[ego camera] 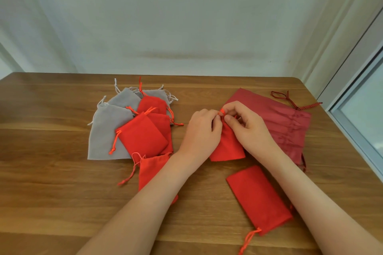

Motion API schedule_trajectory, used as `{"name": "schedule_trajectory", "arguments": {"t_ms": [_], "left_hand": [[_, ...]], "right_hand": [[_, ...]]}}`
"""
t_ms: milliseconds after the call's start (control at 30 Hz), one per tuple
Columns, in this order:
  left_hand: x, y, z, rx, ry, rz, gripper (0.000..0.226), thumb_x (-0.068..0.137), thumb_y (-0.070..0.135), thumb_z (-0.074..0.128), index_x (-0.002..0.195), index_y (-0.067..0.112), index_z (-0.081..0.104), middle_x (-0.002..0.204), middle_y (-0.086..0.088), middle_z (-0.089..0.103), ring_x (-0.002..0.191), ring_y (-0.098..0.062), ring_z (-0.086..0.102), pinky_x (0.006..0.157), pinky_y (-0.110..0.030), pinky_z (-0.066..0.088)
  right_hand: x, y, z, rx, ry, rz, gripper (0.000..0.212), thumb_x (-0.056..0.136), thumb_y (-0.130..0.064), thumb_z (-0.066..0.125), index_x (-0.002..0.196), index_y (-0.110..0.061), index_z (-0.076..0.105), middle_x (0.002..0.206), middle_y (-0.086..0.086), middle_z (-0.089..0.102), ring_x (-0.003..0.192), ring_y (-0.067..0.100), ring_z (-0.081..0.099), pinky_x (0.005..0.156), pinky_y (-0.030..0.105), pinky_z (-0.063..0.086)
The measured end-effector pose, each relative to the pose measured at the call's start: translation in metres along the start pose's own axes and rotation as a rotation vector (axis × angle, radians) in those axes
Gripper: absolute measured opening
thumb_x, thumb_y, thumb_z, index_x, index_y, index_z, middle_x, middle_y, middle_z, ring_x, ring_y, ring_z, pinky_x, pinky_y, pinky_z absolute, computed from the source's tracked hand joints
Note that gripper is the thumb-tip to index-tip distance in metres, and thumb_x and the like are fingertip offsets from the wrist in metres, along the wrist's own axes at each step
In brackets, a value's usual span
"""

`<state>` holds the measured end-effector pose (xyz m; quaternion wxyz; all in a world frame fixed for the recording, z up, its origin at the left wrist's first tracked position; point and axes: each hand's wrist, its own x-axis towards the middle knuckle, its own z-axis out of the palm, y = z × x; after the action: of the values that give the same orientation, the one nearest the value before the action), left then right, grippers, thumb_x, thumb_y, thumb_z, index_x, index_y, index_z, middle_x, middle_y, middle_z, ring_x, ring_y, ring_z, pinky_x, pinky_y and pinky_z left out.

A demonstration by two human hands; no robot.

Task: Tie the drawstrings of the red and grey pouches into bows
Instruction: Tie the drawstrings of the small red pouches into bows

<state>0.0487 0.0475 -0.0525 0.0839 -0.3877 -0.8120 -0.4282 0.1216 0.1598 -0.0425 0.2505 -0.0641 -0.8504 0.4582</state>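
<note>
- The left hand (202, 128) and right hand (246, 128) are pressed together at the gathered mouth of a small red pouch (227, 149), both pinching its drawstring (222, 112).
- That pouch lies mid-worktop (51, 172), its top over the edge of a larger dark red bag (275, 118).
- The fingers hide whether a loop has been formed yet.
- The cord looks thin, so it could slip from the pinch and any loop would collapse.
- Pulling an end right through would likely leave a plain knot, not a bow.
- A second red pouch (259, 198) lies beside the right forearm, which could brush it toward the near edge.
- The pile of grey pouches (105, 130) and red ones sits well to the left.
</note>
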Motion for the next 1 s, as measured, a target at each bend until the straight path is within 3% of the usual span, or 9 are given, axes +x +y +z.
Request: {"name": "schedule_trajectory", "arguments": {"t_ms": [133,233,467,600,733,867,933,1000], "left_hand": [[-0.001,-0.0001,0.001,0.013,-0.015,0.045,0.021,0.089,0.006,0.046,0.07,0.004,0.056,0.065,-0.007,0.05,0.068,-0.025,0.047,0.061,-0.023,0.02],[-0.0017,-0.0005,0.0019,0.005,-0.025,0.052,0.023,0.089,0.006,0.045,0.066,0.007,0.05,0.064,-0.005,0.046,0.067,-0.026,0.047,0.062,-0.022,0.02],[-0.0043,-0.0014,0.005,-0.031,0.032,0.084,0.025,0.093,0.028,0.046,0.076,0.013,0.057,0.07,0.008,0.043,0.071,-0.014,0.04,0.066,-0.018,0.024],[-0.0017,-0.0046,0.006,-0.008,0.139,0.077,0.036,0.093,0.027,0.038,0.075,0.007,0.062,0.069,-0.006,0.059,0.068,-0.024,0.051,0.064,-0.022,0.028],[-0.0017,-0.0037,0.0066,-0.086,0.093,0.009,0.037,0.095,0.029,0.038,0.082,0.008,0.066,0.078,-0.006,0.064,0.077,-0.023,0.056,0.07,-0.028,0.037],[-0.0011,0.0015,0.0043,-0.227,0.072,-0.11,0.029,0.095,0.024,0.045,0.095,0.011,0.071,0.092,0.001,0.07,0.087,-0.009,0.058,0.077,-0.021,0.041],[-0.0008,0.0038,0.0018,-0.333,0.062,-0.192,0.021,0.097,0.019,0.051,0.097,0.014,0.071,0.092,0.007,0.069,0.085,0.001,0.057,0.074,-0.013,0.041],[0.0004,0.0043,0.0002,-0.433,0.06,-0.27,0.017,0.095,0.018,0.055,0.095,0.017,0.072,0.09,0.01,0.07,0.083,0.003,0.058,0.074,-0.015,0.043]], "right_hand": [[-0.0025,0.0026,0.001,-0.085,0.007,-0.073,0.029,0.089,0.002,0.055,0.102,-0.022,0.047,0.081,-0.001,0.061,0.075,0.003,0.055,0.069,0.008,0.037],[-0.002,0.0036,0.0014,-0.115,0.014,-0.089,0.037,0.088,0.003,0.055,0.106,-0.022,0.035,0.076,-0.001,0.06,0.071,0.002,0.054,0.067,0.007,0.037],[-0.0014,0.004,-0.0009,-0.18,0.003,-0.122,0.04,0.087,0.008,0.05,0.122,-0.011,0.05,0.086,0.0,0.065,0.082,-0.014,0.054,0.073,0.001,0.034],[-0.0019,0.0003,0.0034,-0.145,0.028,-0.097,0.025,0.089,-0.001,0.058,0.111,-0.012,0.058,0.086,-0.01,0.066,0.083,-0.016,0.056,0.076,0.001,0.036],[-0.0017,-0.0016,0.0038,-0.111,0.108,-0.064,0.015,0.088,-0.002,0.06,0.097,-0.013,0.062,0.083,-0.018,0.064,0.086,-0.011,0.06,0.076,0.004,0.041],[-0.001,-0.0021,0.0043,-0.128,0.139,-0.068,0.013,0.087,-0.001,0.061,0.092,-0.012,0.061,0.082,-0.012,0.065,0.086,-0.001,0.061,0.073,0.005,0.039],[-0.0006,-0.0019,0.0043,-0.17,0.139,-0.101,0.011,0.087,-0.002,0.06,0.092,-0.012,0.06,0.083,-0.008,0.064,0.084,0.004,0.059,0.073,0.008,0.04],[-0.0001,-0.0015,0.0038,-0.195,0.139,-0.123,0.011,0.088,-0.003,0.059,0.092,-0.013,0.059,0.084,-0.007,0.063,0.081,0.007,0.056,0.072,0.013,0.039]]}}
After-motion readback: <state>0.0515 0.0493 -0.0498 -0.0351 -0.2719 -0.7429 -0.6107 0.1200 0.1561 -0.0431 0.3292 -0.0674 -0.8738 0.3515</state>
